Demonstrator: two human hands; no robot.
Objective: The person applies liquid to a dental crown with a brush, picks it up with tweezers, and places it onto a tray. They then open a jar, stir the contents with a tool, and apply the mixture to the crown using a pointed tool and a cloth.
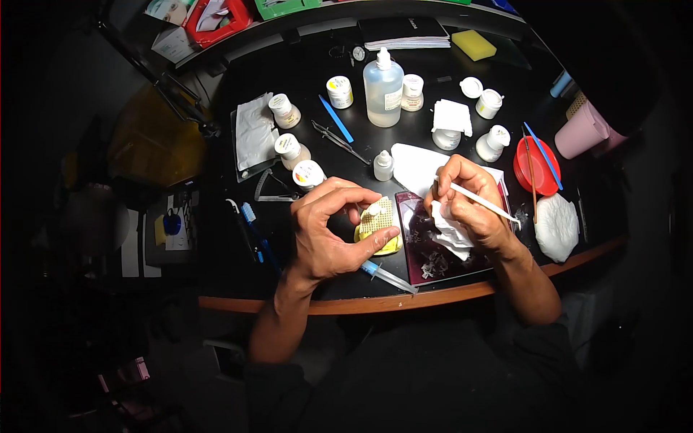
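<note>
My left hand [325, 231] grips a small beige honeycomb firing tray [381, 219] between thumb and fingers. On top of the tray sits a small white piece [374, 210], too small to make out fully. Something yellow [390, 246] shows just under the tray. My right hand [476, 209] is closed around a slim white-handled tool [485, 201], its handle end pointing right; the working tip is hidden. A crumpled white tissue [453, 234] is also in the right hand, hanging over a dark red slab [426, 249]. A blue-and-clear syringe [388, 276] lies below the tray.
A large clear bottle [383, 94] stands at the back, among several white-lidded jars [285, 112]. A small dropper bottle [383, 167] is ahead of the left hand. To the right are a red bowl [523, 177] with brushes and a white pad [556, 229]. Tweezers [339, 139] lie left.
</note>
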